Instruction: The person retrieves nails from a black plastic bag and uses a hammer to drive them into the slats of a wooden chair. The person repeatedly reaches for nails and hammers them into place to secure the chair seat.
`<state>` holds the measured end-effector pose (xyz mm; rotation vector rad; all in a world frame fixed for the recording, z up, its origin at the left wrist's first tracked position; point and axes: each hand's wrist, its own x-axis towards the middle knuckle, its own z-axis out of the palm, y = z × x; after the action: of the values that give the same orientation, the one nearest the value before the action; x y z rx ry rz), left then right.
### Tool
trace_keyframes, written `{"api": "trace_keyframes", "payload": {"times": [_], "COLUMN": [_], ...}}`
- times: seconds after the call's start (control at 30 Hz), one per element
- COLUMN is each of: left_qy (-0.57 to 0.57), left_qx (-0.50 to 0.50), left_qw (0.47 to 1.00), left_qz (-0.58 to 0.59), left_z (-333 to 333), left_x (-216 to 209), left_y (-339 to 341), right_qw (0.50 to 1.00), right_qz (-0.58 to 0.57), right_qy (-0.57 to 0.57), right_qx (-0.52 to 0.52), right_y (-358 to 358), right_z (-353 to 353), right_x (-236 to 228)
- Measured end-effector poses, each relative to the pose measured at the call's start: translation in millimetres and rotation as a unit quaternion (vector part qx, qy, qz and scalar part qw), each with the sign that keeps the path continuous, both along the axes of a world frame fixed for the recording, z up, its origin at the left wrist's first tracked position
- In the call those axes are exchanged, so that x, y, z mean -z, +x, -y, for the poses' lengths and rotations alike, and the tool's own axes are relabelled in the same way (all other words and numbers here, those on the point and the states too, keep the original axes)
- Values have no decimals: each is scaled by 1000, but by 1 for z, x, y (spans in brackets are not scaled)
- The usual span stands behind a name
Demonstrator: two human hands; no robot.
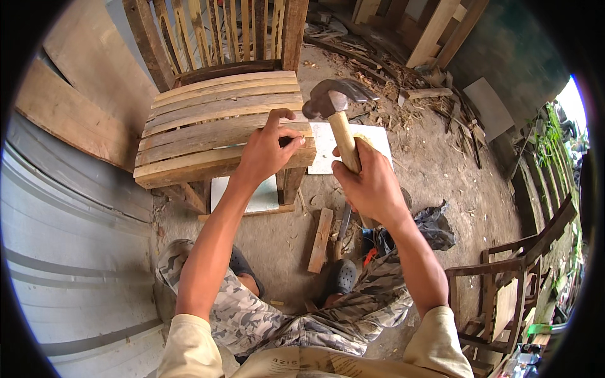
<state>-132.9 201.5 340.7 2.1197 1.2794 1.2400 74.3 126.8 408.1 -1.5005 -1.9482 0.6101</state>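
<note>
Claw hammer (pixel 342 129) was held beside a slatted wooden chair (pixel 220 116).
Right hand (pixel 375 186) was wrapped tightly around the hammer's smooth, pale wood handle; its curved, dark metal head stood above the fist, just right of the seat. Left hand (pixel 266 151) was half curled at the seat's right front corner, thumb and fingertips drawn together; any small item between them could not be made out. Slats: straight, rough-grained, parallel. Floor (pixel 466 183): gritty, wood scraps scattered.
</note>
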Motion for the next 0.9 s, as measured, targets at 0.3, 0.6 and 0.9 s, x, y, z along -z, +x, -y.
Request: {"api": "trace_keyframes", "payload": {"times": [0.3, 0.6, 0.9], "left_qy": [37, -75, 56], "left_qx": [3, 7, -64], "left_qw": [999, 997, 993], "left_qz": [2, 2, 79], "left_z": [-4, 4, -25], "left_x": [6, -10, 9], "left_y": [0, 0, -15], "right_qw": [998, 995, 997], "right_qz": [22, 1, -39], "right_qy": [64, -100, -68], "right_qx": [-6, 28, 28], "right_y": [-1, 0, -11], "right_z": [3, 6, 7], "right_x": [10, 0, -1]}}
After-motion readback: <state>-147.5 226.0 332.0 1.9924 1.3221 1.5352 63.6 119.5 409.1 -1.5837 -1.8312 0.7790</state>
